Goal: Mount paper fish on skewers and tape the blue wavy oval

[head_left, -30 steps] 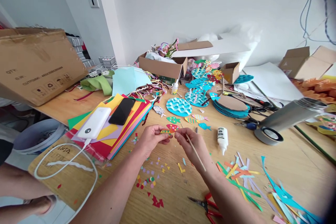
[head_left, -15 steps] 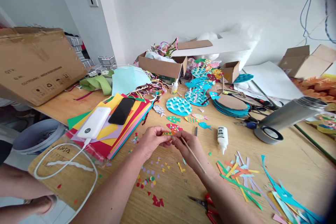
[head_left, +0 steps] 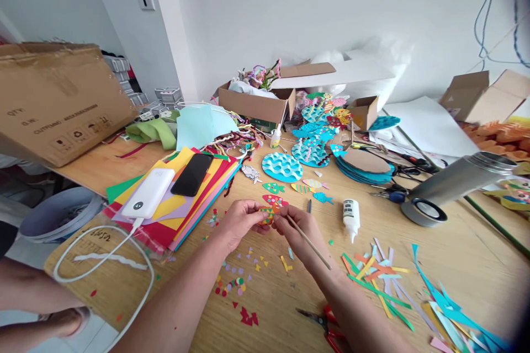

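My left hand pinches a small decorated paper fish just above the wooden table. My right hand meets it from the right, fingers closed on a thin wooden stick whose tip touches the fish. A red paper fish lies on the table just behind the hands. More paper fish lie a little farther back, near a round blue wave disc.
A white glue bottle lies right of my hands. Coloured paper strips and red-handled scissors are at the front right. A stack of coloured sheets carries a power bank and phone. A steel flask lies at right; cardboard boxes stand behind.
The held fish has turned in my left fingers to show more of its patterned face. My right hand has shifted slightly with the stick, whose free end now points lower right.
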Demonstrator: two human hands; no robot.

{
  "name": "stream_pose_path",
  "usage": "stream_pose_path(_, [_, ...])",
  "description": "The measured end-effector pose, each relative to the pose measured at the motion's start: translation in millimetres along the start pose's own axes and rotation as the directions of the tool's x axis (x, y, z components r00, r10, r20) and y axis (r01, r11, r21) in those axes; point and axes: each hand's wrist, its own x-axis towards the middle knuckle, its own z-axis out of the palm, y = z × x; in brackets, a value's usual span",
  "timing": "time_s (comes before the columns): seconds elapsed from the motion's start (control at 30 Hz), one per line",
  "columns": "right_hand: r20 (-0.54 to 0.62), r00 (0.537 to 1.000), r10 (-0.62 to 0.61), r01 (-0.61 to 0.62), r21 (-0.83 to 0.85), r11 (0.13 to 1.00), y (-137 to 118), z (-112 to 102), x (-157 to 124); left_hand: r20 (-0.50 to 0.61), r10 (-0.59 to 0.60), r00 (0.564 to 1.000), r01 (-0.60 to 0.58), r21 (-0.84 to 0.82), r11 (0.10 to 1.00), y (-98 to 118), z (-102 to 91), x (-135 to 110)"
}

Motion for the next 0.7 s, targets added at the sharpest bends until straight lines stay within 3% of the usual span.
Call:
stream_pose_path(0.17, [0.011, 0.999, 0.032, -0.032, 0.032, 0.999, -0.6, 0.2, 1.2, 0.002, 0.012, 1.0, -0.012, 0.018, 1.0, -1.4, -0.5, 0.2])
stream_pose_path(0.7, [-0.025, 1.0, -0.017, 0.015, -0.091, 0.996, 6.2, 2.2, 0.5, 0.015, 0.023, 1.0, -0.024, 0.054, 0.998, -1.2, 1.3, -0.5])
